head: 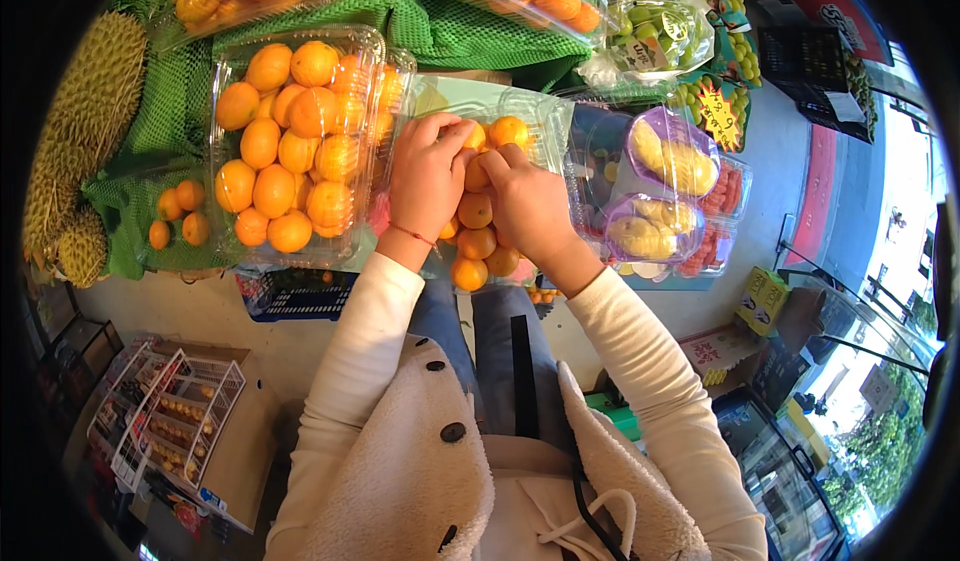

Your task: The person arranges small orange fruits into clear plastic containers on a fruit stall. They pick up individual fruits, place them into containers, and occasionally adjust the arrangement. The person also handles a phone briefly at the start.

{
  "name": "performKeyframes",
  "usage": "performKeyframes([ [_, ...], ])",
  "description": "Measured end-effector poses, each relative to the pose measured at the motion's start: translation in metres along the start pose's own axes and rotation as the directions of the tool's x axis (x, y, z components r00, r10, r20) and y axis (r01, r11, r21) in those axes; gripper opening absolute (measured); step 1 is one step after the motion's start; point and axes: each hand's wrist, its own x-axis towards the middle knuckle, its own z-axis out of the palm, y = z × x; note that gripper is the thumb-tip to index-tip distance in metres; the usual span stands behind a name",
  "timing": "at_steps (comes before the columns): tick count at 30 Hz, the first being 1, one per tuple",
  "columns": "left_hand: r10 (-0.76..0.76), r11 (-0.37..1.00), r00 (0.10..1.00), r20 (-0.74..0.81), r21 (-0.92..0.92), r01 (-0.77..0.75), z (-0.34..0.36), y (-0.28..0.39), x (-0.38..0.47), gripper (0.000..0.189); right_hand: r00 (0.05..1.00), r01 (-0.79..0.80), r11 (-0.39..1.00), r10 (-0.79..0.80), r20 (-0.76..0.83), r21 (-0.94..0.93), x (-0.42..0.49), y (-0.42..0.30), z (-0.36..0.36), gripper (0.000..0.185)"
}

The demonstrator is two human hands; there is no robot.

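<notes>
Several small oranges [475,244] are grouped before me in and along a clear plastic container [551,130], partly covered by my hands. My right hand [529,201] has its bent fingers on one small orange [478,175] in the middle of the group. Close beside it, the fingertips of my left hand [427,178] are pinched together at the upper oranges; whether they grip anything is hidden. Another orange [508,132] lies just beyond the fingers. To the left, a clear clamshell box [364,242] full of oranges stands next to my left hand.
Purple trays [611,250] of wrapped yellow fruit stand at the right, near bagged green grapes [664,32]. Durians [94,103] and loose small oranges [180,205] are on the left. Green netting [457,25] covers the back of the stand. Below is a blue crate [300,302].
</notes>
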Motion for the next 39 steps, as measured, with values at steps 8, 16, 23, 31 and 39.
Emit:
performKeyframes([
  [8,0.135,0.989,0.991,-0.008,0.066,-0.135,0.0,0.0,-0.001,0.023,0.996,-0.059,0.998,0.059,0.073,0.001,-0.001,0.0,-0.011,0.014],
  [16,0.147,0.976,0.989,-0.032,0.165,-0.139,-0.002,0.003,-0.011,0.022,0.987,-0.13,0.989,0.135,0.084,-0.067,0.013,-0.001,-0.013,0.01],
  [23,0.091,0.981,0.994,-0.062,0.175,-0.078,-0.015,0.03,-0.048,0.016,0.993,-0.089,0.928,0.109,-0.036,0.363,-0.001,0.021,-0.021,0.02],
  [31,0.086,0.979,0.996,-0.031,0.188,-0.078,-0.003,0.033,-0.041,0.023,0.757,-0.182,0.533,0.613,-0.228,0.826,-0.091,0.041,-0.04,0.014],
  [39,-0.01,1.0,1.0,0.014,0.026,0.01,-0.029,0.029,-0.074,0.027,0.66,-0.481,0.851,0.509,-0.553,0.211,-0.129,0.096,-0.092,0.038],
])
